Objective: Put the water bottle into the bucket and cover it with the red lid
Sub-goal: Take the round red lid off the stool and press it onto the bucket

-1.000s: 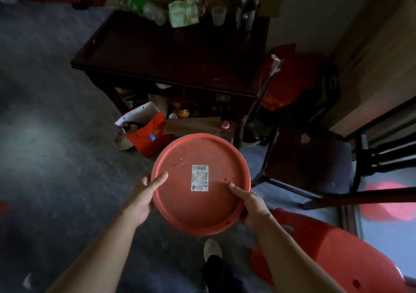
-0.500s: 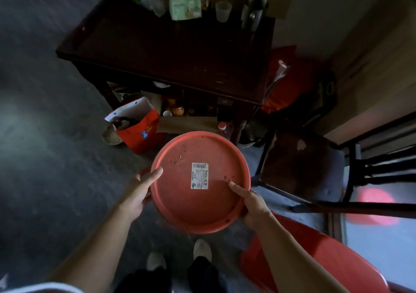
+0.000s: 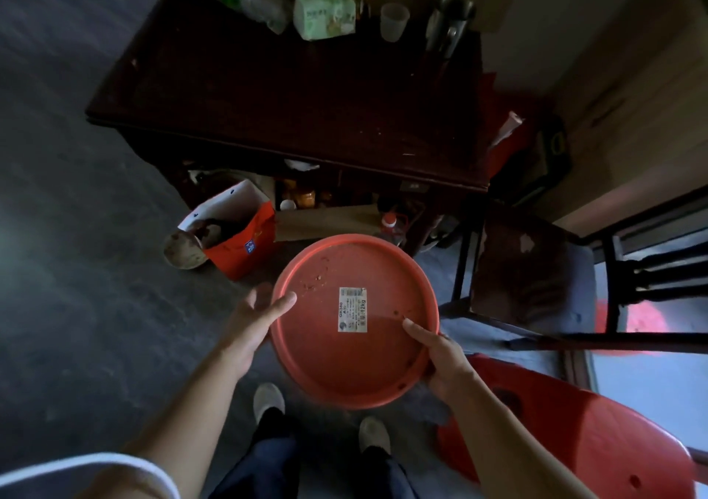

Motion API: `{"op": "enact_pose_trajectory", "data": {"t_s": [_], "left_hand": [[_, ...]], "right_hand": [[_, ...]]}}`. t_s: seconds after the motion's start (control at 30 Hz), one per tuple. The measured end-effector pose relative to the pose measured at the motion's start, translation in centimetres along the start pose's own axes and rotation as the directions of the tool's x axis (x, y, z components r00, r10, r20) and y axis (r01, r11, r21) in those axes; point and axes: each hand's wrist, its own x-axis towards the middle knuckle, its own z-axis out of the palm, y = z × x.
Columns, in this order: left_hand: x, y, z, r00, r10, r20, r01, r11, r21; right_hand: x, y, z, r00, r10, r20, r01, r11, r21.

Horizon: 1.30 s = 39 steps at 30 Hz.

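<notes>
Right hand (image 3: 446, 364) first: thumb lies on the inner face of the red lid (image 3: 354, 320) at about 4 o'clock on the disc, the other fingers wrapped under the rim, so it's properly gripping the edge. Left hand (image 3: 253, 320) is at the lid's 9 o'clock, thumb tip laid over the rim and the other fingers spread loose behind it (more steadying than clamping, I can't tell how much they actually press). The lid is held up in the air between both hands, hollow side facing the camera, tilted a bit, with a white sticker (image 3: 352, 309) near the middle and some crumbs of dirt toward 11 o'clock.

No bucket that I can make out anywhere, and the only bottle showing is one with a red cap (image 3: 390, 226) on the floor just past the lid's 1 o'clock edge, partly hidden behind it; can't tell if it's the water bottle.

Going outward: two pale shoes (image 3: 268, 401) on the grey floor below the lid at 6 o'clock. A red paper bag (image 3: 245, 245) sits at 10 o'clock, beside a dirty bowl (image 3: 182, 255). The dark wooden table (image 3: 287, 96) fills 12 o'clock, with a plastic cup (image 3: 394, 21) and clutter along its far edge. A dark chair (image 3: 525, 272) is at 3 o'clock, a red plastic chair (image 3: 597, 452) at 5 o'clock.
</notes>
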Motion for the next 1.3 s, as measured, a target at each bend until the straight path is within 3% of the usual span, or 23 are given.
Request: {"op": "enact_pose_trajectory", "data": {"t_s": [0.17, 0.33, 0.47, 0.97, 1.3], "left_hand": [[3.4, 0.8, -2.9, 0.993, 0.088, 0.076, -0.102, 0.97, 0.219], [8.6, -1.2, -3.9, 0.958, 0.269, 0.103, -0.286, 0.85, 0.442], [14.6, -4.5, -3.8, 0.925, 0.348, 0.152, -0.375, 0.774, 0.511], [37.4, -20.1, -0.8, 0.796, 0.545, 0.262, -0.592, 0.614, 0.522], [41.6, -24.5, 1.0, 0.845, 0.47, 0.254, -0.527, 0.654, 0.543]], "right_hand": [[2.4, 2.0, 2.0, 0.997, -0.012, -0.079, 0.015, 0.999, 0.049], [7.2, 4.8, 1.8, 0.992, 0.003, -0.123, 0.007, 0.997, 0.078], [14.0, 6.8, 1.2, 0.99, 0.01, -0.142, 0.001, 0.997, 0.075], [41.1, 13.9, 0.2, 0.977, -0.165, -0.134, 0.184, 0.972, 0.145], [45.4, 16.3, -0.7, 0.971, -0.081, -0.223, 0.113, 0.984, 0.138]]}}
